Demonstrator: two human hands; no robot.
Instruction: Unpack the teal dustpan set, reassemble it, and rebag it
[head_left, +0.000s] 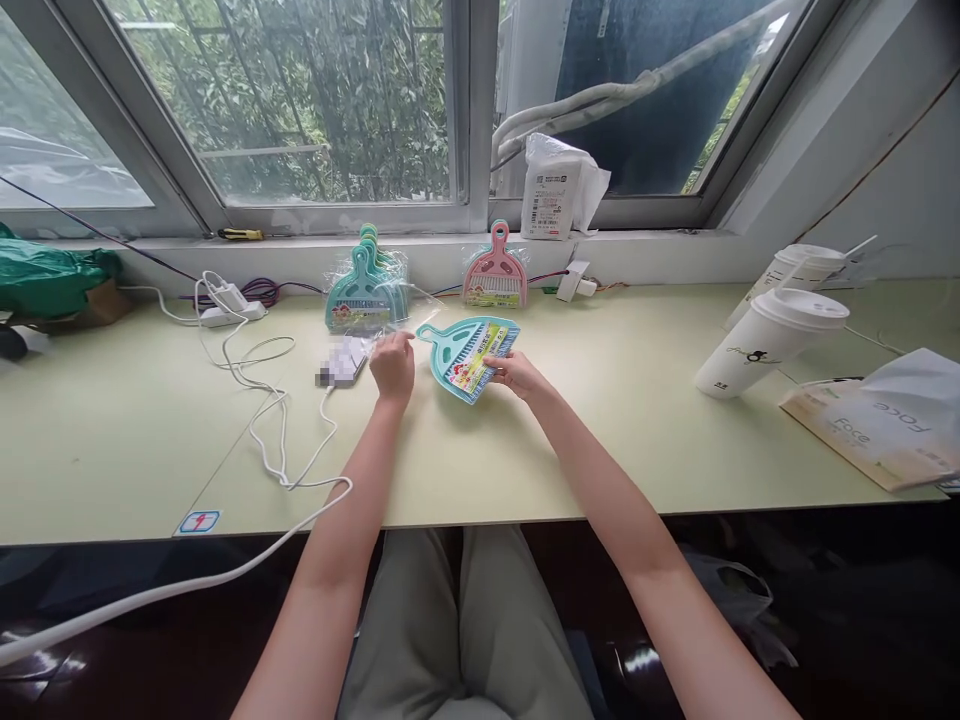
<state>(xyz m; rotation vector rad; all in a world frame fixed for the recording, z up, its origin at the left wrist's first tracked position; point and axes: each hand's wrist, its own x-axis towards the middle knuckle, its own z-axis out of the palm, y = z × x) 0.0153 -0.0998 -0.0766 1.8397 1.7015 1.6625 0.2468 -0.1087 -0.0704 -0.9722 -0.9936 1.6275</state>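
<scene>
Nearest me I see two bare forearms reaching out over grey-green trousers and onto a smooth, pale green table. My right hand pinches the wide lower edge of one teal plastic dustpan, thumb on top, fingers tucked under; the pan is fan-shaped with a looped handle pointing to ten o'clock and a bright printed card across its face, and it sits slightly tilted near the table's middle. My left hand is just at nine o'clock of it, knuckles up, fingers curled loosely toward a crinkly clear plastic wrapper; I cannot tell whether it grips the film or only touches it. At nine o'clock of that hand lies a small white block, blurred, with a white cable looping in soft curves toward the near edge. Farther out, at eleven o'clock, a stack of teal dustpans in glossy bags leans by the sill; I cannot count them exactly. At twelve o'clock stands one pink dustpan, upright. At three o'clock, well apart, two white lidded paper cups lean beside a paper bag. On the sill sits one white labelled packet.
</scene>
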